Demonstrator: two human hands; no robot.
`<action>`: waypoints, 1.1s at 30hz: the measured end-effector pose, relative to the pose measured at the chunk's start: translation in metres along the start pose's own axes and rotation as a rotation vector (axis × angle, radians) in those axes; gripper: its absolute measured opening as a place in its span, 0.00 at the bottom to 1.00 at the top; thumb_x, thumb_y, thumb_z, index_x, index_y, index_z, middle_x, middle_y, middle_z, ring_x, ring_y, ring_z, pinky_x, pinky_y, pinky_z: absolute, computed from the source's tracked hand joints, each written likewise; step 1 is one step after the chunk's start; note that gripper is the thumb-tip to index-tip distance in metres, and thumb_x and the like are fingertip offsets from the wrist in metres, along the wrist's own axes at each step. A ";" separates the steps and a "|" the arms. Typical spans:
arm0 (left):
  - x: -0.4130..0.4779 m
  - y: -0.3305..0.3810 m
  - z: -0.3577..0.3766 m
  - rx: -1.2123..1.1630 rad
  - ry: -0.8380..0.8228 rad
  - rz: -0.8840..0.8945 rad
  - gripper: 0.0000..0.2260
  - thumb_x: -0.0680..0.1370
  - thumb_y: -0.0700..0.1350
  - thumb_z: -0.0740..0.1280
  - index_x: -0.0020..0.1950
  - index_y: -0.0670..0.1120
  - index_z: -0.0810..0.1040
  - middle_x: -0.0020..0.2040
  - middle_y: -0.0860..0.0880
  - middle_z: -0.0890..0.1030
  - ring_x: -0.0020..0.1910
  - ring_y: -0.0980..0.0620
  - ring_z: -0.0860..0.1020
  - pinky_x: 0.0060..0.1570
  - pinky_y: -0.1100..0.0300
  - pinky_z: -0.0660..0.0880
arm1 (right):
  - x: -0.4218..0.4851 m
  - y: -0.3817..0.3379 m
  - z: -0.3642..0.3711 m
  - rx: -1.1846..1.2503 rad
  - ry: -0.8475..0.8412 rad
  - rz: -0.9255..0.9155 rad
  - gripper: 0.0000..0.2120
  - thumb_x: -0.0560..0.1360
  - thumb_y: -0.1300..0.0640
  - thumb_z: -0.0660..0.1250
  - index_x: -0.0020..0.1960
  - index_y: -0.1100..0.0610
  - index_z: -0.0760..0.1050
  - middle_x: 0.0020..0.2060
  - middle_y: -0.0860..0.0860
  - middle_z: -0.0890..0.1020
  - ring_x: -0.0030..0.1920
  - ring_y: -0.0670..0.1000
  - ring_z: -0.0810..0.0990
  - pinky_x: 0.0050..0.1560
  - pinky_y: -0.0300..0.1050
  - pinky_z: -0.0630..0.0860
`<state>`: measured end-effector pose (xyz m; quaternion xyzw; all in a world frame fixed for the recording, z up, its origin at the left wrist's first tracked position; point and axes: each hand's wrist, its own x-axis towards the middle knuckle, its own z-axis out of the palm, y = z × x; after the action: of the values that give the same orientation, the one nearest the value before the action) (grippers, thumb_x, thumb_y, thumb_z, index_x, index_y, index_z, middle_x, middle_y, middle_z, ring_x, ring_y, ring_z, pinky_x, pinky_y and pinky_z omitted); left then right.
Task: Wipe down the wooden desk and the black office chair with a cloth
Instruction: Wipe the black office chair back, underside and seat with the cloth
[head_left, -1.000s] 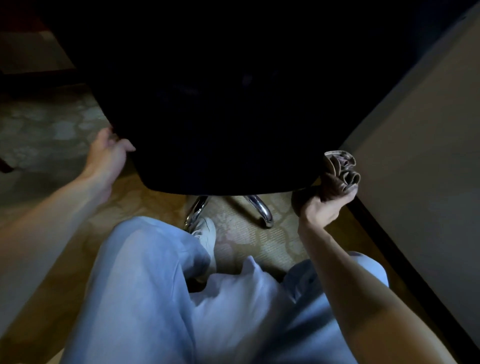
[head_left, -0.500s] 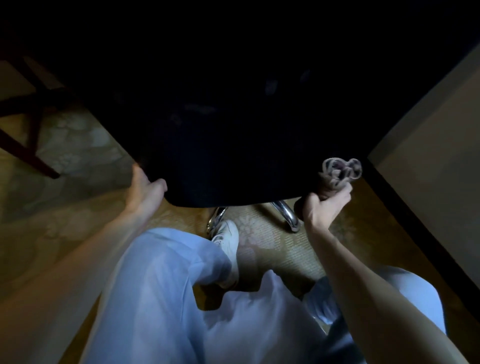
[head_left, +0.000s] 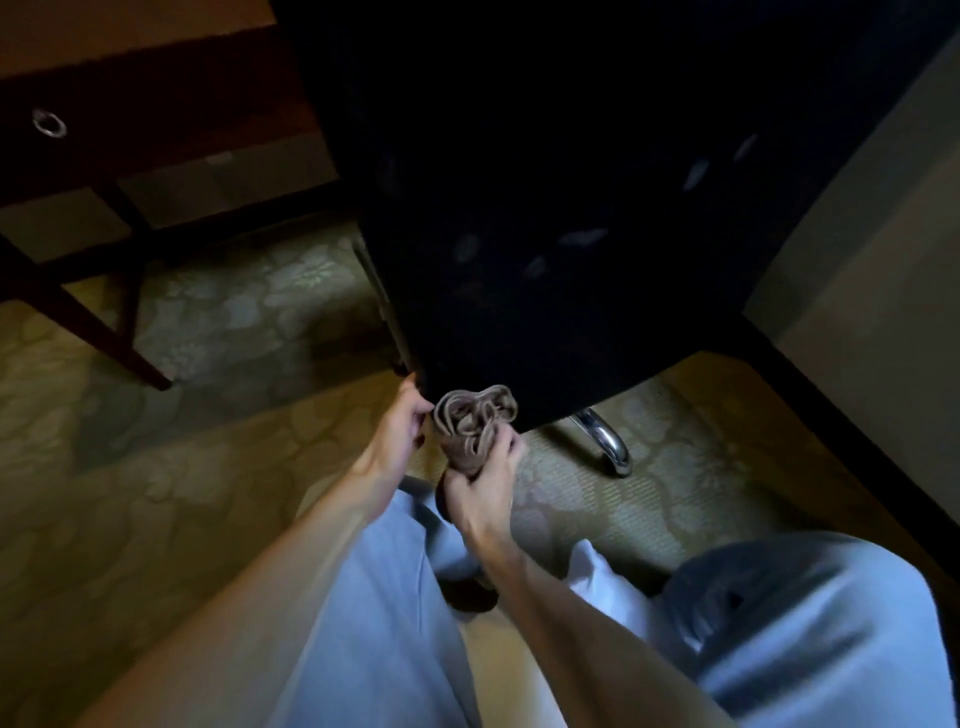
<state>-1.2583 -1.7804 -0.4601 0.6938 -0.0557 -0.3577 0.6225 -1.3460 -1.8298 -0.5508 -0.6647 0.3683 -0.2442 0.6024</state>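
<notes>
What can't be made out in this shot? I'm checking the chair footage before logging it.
Head view only:
- black office chair: its surface is lost in shadow and its top is cut off by the frame's upper edge.
- chrome chair base: one leg shows; the chair hides the rest.
- left hand: fingertips hidden behind the chair's corner.
- cloth: bunched in the right hand; its full shape is unreadable.

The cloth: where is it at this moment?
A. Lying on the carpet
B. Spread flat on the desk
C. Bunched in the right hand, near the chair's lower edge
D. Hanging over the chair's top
C: the bunched cloth sits in the right hand, beside the chair's lower edge.
</notes>
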 end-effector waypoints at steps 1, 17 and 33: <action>-0.001 0.000 0.002 -0.032 -0.002 -0.001 0.15 0.84 0.39 0.52 0.59 0.53 0.75 0.54 0.55 0.81 0.52 0.61 0.77 0.50 0.64 0.71 | -0.002 0.003 -0.010 -0.008 -0.013 -0.015 0.28 0.63 0.60 0.64 0.62 0.47 0.68 0.60 0.48 0.68 0.57 0.45 0.75 0.62 0.45 0.73; -0.017 0.035 0.026 -0.153 0.043 0.180 0.26 0.85 0.60 0.49 0.56 0.49 0.85 0.57 0.49 0.87 0.60 0.53 0.83 0.68 0.55 0.71 | 0.039 -0.106 -0.085 0.028 0.441 0.015 0.29 0.62 0.58 0.63 0.63 0.57 0.67 0.55 0.53 0.72 0.52 0.55 0.73 0.55 0.51 0.72; -0.021 0.058 -0.017 -0.191 0.068 0.093 0.38 0.83 0.68 0.41 0.61 0.47 0.84 0.56 0.47 0.87 0.58 0.49 0.80 0.73 0.51 0.62 | -0.020 -0.135 -0.084 -0.177 0.337 -0.406 0.31 0.61 0.60 0.63 0.64 0.48 0.67 0.60 0.45 0.70 0.58 0.51 0.75 0.49 0.48 0.73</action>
<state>-1.2425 -1.7684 -0.3994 0.6399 -0.0323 -0.3082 0.7033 -1.3963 -1.8665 -0.4030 -0.7250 0.3426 -0.4337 0.4110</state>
